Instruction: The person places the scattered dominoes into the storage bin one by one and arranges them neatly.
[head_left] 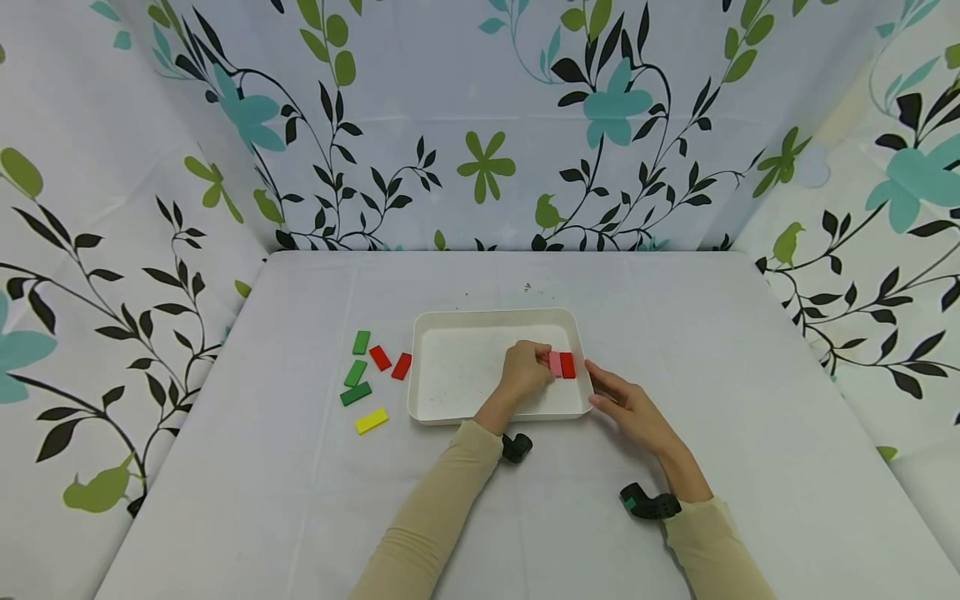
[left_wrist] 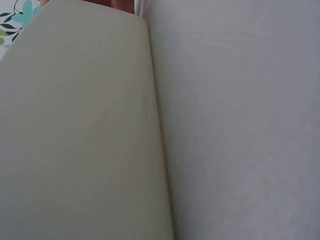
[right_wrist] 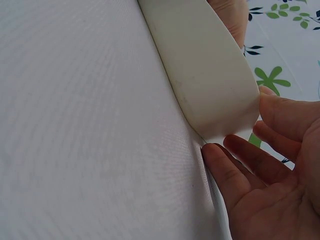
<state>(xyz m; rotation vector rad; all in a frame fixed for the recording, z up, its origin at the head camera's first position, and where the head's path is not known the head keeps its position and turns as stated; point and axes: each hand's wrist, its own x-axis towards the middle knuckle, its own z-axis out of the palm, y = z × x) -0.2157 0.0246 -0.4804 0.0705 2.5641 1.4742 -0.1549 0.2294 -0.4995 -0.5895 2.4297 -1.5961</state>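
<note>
A pink block (head_left: 556, 364) and a red block (head_left: 567, 365) stand side by side at the right end of a shallow white tray (head_left: 450, 317). My left hand (head_left: 525, 369) reaches into the tray and pinches the pink block with curled fingers. Against the tray's right end rests my right hand (head_left: 626, 408). In the right wrist view, the thumb (right_wrist: 285, 112) lies at the rim and the other fingers stretch along the outer wall. The left wrist view shows mostly the tray's side (left_wrist: 85, 125), with the left hand nearly hidden behind it.
Left of the tray lie several loose blocks: green ones (head_left: 356, 394), two red ones (head_left: 380, 358) and a yellow one (head_left: 371, 421). Dark wrist cameras (head_left: 649, 503) sit on both wrists. A leaf-patterned cloth (head_left: 487, 167) hangs behind and beside the white-covered table (head_left: 262, 500).
</note>
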